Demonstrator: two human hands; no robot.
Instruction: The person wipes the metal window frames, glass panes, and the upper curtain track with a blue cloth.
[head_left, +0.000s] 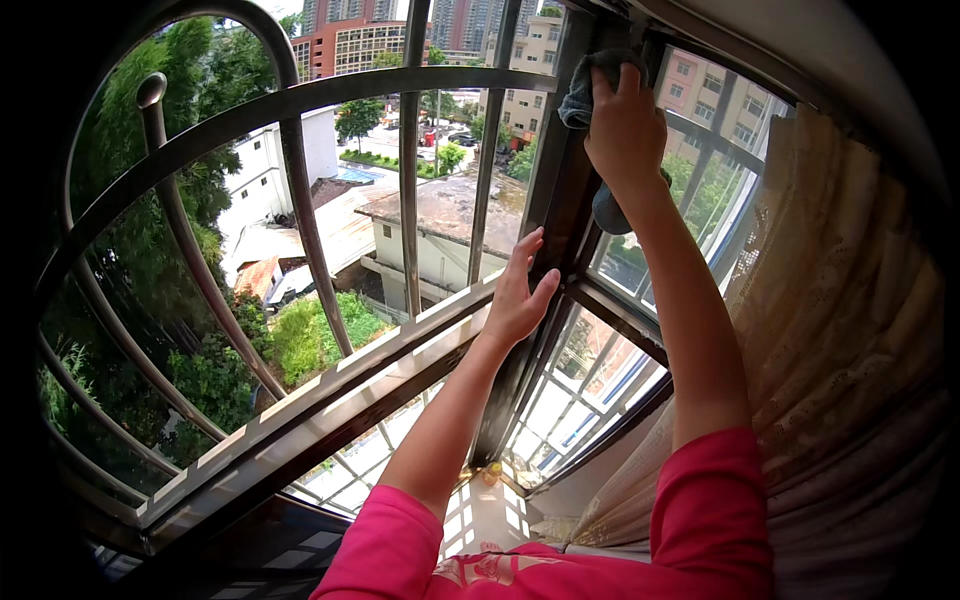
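My right hand (628, 135) is raised high and grips a grey-blue cloth (581, 97), pressed against the dark window frame (570, 157) at the corner post. Part of the cloth, or a second one, hangs below the wrist beside the post. Lower down and to the left, my left hand (519, 296) has its fingers apart and holds nothing; its fingertips are at the edge of the same post. Whether they touch it, I cannot tell.
Curved metal window bars (409, 187) stand at the left, above a light sill rail (315, 405). A lace curtain (832, 300) hangs at the right beside a glass pane (705, 165). Far below, a small yellowish object (492, 472) lies in the floor corner. Buildings and trees show outside.
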